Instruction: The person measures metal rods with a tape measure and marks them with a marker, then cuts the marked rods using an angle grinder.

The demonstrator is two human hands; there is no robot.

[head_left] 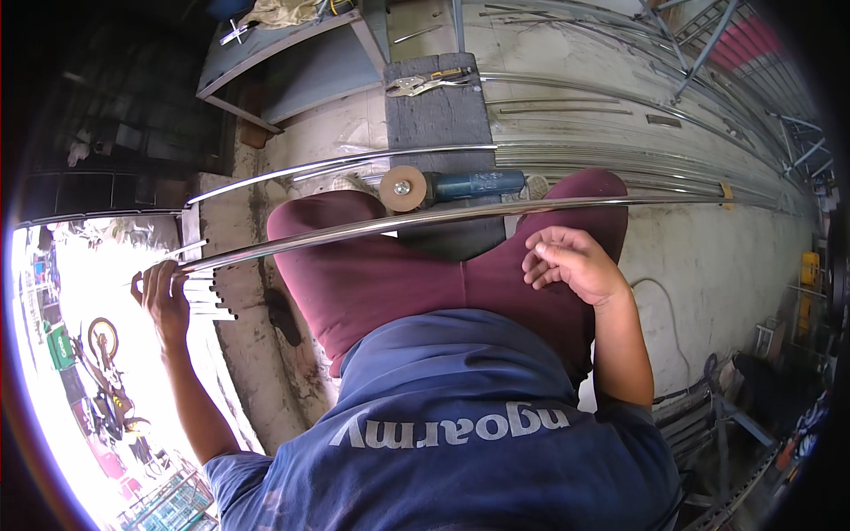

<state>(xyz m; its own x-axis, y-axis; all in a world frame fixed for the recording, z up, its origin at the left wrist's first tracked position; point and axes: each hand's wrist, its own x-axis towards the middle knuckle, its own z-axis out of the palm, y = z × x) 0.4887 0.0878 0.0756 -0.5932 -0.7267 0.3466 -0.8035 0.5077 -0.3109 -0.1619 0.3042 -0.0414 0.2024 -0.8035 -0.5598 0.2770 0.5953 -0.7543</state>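
A long shiny metal tube (354, 227) lies across my thighs from left to right. Its left end is in the closed fingers of my left hand (163, 301). Over my right thigh, below the tube and apart from it, my right hand (574, 265) hangs with loosely curled fingers and nothing visible in them. Just beyond the tube, between my knees, rests a blue angle grinder (474, 183) with a brown disc (403, 188) at its left end. Under the grinder runs a dark grey plank (436, 124), which also bears locking pliers (425, 86) at its far end.
Another shiny tube (345, 161) crosses the plank beyond the grinder. Several long tubes (611, 157) lie on the floor to the right. A metal-framed table (301, 57) stands at the far left. Cut tube ends (208, 296) show near my left hand. Metal frames (708, 49) stand far right.
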